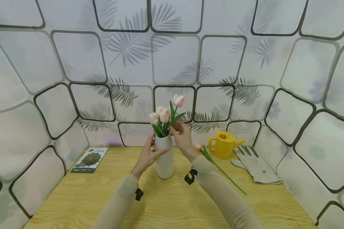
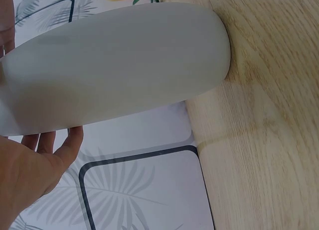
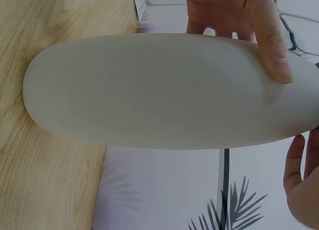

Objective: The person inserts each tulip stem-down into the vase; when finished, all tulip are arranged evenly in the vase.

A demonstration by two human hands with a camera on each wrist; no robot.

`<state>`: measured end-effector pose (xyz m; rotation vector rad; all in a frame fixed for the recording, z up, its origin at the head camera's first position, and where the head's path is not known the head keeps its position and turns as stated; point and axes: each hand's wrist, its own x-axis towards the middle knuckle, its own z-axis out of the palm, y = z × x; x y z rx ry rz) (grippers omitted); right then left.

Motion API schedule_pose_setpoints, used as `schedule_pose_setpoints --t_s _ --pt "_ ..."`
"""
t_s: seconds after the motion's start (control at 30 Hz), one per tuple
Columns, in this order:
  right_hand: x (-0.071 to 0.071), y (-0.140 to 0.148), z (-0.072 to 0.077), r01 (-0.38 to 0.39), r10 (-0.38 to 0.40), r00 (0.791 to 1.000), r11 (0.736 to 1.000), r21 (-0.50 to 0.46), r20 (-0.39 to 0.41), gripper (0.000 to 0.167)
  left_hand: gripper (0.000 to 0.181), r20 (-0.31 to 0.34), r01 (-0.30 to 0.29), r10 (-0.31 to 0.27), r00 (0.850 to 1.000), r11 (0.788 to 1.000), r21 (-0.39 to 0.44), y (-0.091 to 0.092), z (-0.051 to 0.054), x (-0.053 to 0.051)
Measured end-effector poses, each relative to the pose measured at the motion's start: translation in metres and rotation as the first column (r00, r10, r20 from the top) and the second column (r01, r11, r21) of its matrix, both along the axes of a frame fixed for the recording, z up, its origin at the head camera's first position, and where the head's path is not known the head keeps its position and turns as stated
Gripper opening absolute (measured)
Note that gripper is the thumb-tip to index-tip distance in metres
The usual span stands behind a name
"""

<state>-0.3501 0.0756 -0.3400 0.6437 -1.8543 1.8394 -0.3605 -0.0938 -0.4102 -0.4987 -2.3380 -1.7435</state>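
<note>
A white vase (image 1: pixel 164 162) stands upright on the wooden table, with several pale pink tulips (image 1: pixel 160 115) in its mouth. My left hand (image 1: pixel 148 155) holds the vase from the left side; in the right wrist view its thumb (image 3: pixel 275 53) lies across the vase (image 3: pixel 149 90). At the vase's rim, my right hand (image 1: pixel 183 138) pinches the stem of a taller tulip (image 1: pixel 178 101) that leans up to the right. Its fingertips are partly hidden by leaves. The vase (image 2: pixel 119 65) fills much of the left wrist view, my left fingers (image 2: pixel 72 140) against its side.
A single tulip (image 1: pixel 223 173) lies on the table (image 1: pixel 160 203) to the right, partly behind my right forearm. Beyond it are a yellow watering can (image 1: pixel 225 148) and grey-white gloves (image 1: pixel 259 167). A sunflower seed packet (image 1: pixel 90 160) lies at the back left. Patterned walls enclose the table.
</note>
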Motion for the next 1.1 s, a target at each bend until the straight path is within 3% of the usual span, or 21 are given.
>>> schedule_pose_setpoints --t_s 0.27,0.5,0.57,0.8,1.0,1.1 --pt "-0.022 0.001 -0.02 0.091 -0.093 0.995 0.993 0.072 0.026 0.018 0.09 -0.015 0.007 -0.007 1.0 1.0 0.009 -0.001 -0.001 0.001" --pt "-0.025 0.004 -0.025 0.071 -0.076 0.996 0.992 0.101 0.045 0.016 0.092 -0.008 0.016 -0.016 1.0 1.0 0.009 -0.001 -0.001 0.001" --pt "-0.024 0.005 -0.024 0.064 -0.07 0.996 0.991 0.119 0.05 0.016 0.092 0.004 0.019 -0.019 1.0 1.0 0.01 -0.001 0.001 0.002" --pt "-0.025 0.006 -0.023 0.063 -0.075 0.994 0.988 0.139 0.081 0.017 0.09 0.017 0.029 -0.029 0.999 0.999 -0.022 0.001 0.021 0.023" --pt "-0.027 0.006 -0.023 0.05 -0.054 0.996 0.996 0.068 0.068 0.02 0.092 0.012 0.019 -0.019 1.0 1.0 0.01 -0.001 0.001 0.002" --pt "-0.028 0.005 -0.022 0.049 -0.051 0.997 0.998 0.034 0.06 0.019 0.091 -0.007 0.011 -0.011 1.0 1.0 0.013 -0.001 -0.002 -0.001"
